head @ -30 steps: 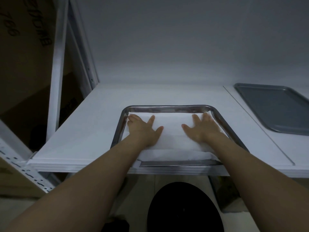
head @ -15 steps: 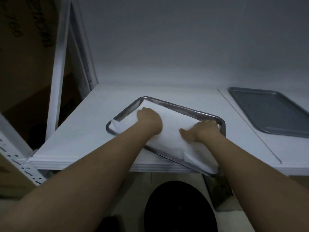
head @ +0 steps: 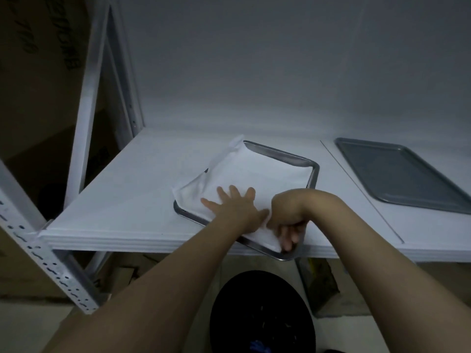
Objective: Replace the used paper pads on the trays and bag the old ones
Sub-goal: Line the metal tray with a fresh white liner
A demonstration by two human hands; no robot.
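A shiny steel tray (head: 312, 171) lies turned at an angle on the white shelf, its near corner jutting over the front edge. A white paper pad (head: 257, 174) covers it, its left edge spilling over the rim. My left hand (head: 234, 206) rests flat on the pad's near part, fingers spread. My right hand (head: 288, 222) curls downward at the tray's near corner, fingers pinching the pad's corner there.
A second, dark grey tray (head: 397, 174) lies bare on the shelf to the right. A black round bin (head: 262, 312) stands on the floor below the shelf edge. White slotted rack posts (head: 84, 128) rise at the left, with cardboard boxes behind.
The tray and pad have rotated further clockwise and shifted right. My left hand has slid to the near part of the pad; my right hand has dropped to the near corner and curled onto the paper.
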